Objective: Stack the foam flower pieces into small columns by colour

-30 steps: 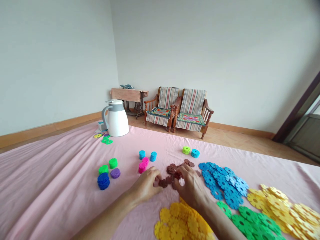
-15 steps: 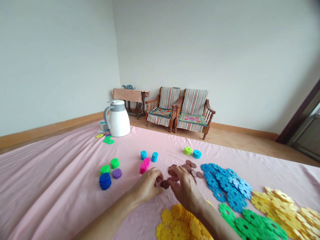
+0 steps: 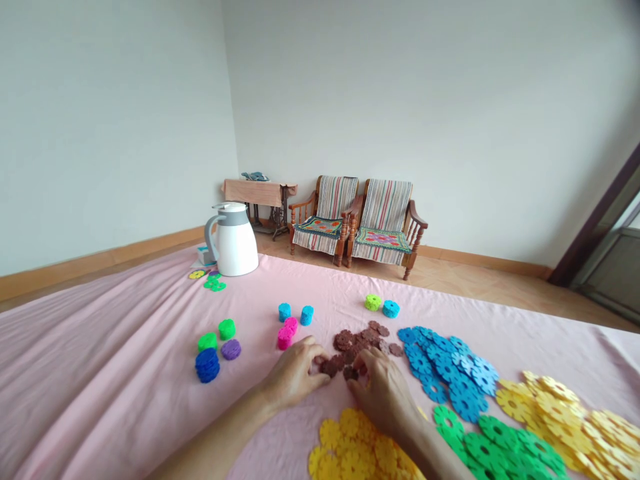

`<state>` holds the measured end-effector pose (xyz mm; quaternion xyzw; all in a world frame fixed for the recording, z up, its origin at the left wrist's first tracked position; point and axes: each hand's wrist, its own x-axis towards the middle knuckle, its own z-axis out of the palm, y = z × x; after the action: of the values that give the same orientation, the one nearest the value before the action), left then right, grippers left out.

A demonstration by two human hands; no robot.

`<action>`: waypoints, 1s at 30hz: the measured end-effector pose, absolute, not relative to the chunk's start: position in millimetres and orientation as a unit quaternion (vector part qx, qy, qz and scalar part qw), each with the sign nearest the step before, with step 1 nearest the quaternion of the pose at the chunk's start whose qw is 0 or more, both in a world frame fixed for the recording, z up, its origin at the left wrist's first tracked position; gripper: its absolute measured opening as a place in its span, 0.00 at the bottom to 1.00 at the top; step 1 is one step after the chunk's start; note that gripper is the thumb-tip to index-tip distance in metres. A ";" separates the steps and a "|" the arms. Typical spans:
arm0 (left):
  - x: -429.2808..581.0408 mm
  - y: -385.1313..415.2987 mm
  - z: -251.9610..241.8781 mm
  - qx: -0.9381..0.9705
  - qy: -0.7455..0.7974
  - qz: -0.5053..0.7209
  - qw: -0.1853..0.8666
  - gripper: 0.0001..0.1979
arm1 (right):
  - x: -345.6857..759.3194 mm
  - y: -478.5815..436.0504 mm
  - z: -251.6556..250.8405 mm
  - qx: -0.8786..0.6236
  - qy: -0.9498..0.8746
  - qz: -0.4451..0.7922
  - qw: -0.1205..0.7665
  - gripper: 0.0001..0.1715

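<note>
Brown snowflake discs (image 3: 357,340), notched plastic building pieces, lie in a loose pile on the pink cloth in front of me. At the pile's near left edge, my left hand (image 3: 296,375) is closed, its thumb and fingers pinching brown discs (image 3: 328,367). My right hand (image 3: 381,383) reaches in from the other side, fingers curled down around a brown disc (image 3: 351,373) at the pile's near edge. Its fingertips are partly hidden. Below the hands lies a heap of yellow discs (image 3: 350,443), partly covered by my right forearm.
Blue discs (image 3: 445,367), green discs (image 3: 505,443) and pale yellow discs (image 3: 560,413) spread to the right. Small stacks stand leftward: dark blue (image 3: 207,365), purple (image 3: 231,349), pink (image 3: 285,337). Lime (image 3: 373,302) and light blue (image 3: 391,309) stacks sit farther back. A white jug (image 3: 235,243) stands at the far left.
My right hand has drawn slightly apart from the left and toward me, uncovering more of the brown pile. My left hand stays nearly in place. The view has shifted slightly.
</note>
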<state>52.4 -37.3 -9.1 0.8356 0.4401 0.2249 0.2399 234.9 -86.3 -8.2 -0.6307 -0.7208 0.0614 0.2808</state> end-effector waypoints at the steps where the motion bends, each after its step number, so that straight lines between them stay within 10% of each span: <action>1: 52.3 -36.9 -9.8 0.836 0.439 0.225 0.240 0.09 | 235.1 -86.2 -8.1 -0.636 -0.716 0.062 0.282 0.04; 30: 50.3 -34.3 -8.7 0.835 0.439 0.236 0.232 0.04 | 220.0 -63.7 -19.2 -0.642 -0.647 0.176 0.373 0.08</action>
<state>50.3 -34.3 -8.7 0.8350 0.4394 0.2360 0.2323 220.0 -63.7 -19.2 -0.6420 -0.6465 0.1758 0.3727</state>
